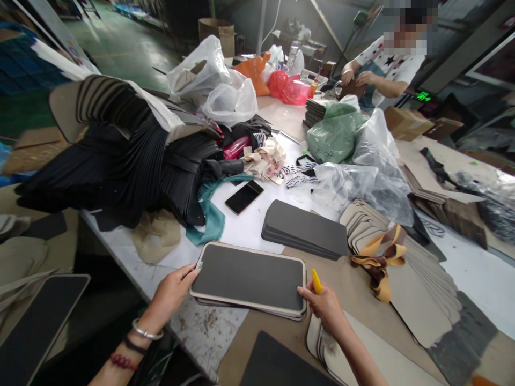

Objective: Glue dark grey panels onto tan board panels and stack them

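Observation:
A dark grey rounded panel with a cream border (249, 277) lies on top of a thin stack at the table's near edge. My left hand (172, 292) grips its left end, fingers curled over the edge. At the panel's right end, my right hand (324, 304) pinches the near corner and also holds a small yellow tool (316, 281) upright between its fingers. Behind the panel sits a stack of plain dark grey panels (306, 229). A yellow and brown ribbon (380, 261) lies to the right on fanned cream-edged pieces (362, 225).
A big heap of black panels (120, 161) fills the left. A phone (243, 196), teal fabric (211, 214), plastic bags (354, 161) and scraps crowd the middle. Another person (382, 64) works at the far end. More panels lie near my right forearm (281, 364).

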The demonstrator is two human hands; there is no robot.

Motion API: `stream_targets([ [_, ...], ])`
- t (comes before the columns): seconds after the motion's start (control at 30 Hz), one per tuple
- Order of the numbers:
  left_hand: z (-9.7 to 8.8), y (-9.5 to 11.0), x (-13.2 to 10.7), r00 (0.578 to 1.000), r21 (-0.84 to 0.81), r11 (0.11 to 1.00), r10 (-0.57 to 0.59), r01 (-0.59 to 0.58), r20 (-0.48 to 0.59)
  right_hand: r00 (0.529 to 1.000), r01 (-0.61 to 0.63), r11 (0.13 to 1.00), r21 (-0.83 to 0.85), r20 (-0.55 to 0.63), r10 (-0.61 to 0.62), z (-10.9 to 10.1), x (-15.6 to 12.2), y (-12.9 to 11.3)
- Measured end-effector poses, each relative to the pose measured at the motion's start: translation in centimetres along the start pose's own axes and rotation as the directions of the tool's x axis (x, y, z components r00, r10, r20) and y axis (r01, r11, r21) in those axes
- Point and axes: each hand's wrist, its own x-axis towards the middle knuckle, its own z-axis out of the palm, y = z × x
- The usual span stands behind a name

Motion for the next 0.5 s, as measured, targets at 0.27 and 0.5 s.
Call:
stream_targets([
  [0.27, 0.02, 0.01, -0.13, 1.0, 0.017, 1.0, -0.01, 0.01, -0.007, 1.0, 0.007, 0.999, 0.05, 0.015, -0.008, 0.0, 0.15, 0.25],
  [0.5, 0.09, -0.3, 0.03, 1.0, 0.047, 0.999, 0.014, -0.014, -0.006, 1.0, 0.005, 0.998, 0.064, 0.03, -0.007, -0.18, 0.03, -0.02],
])
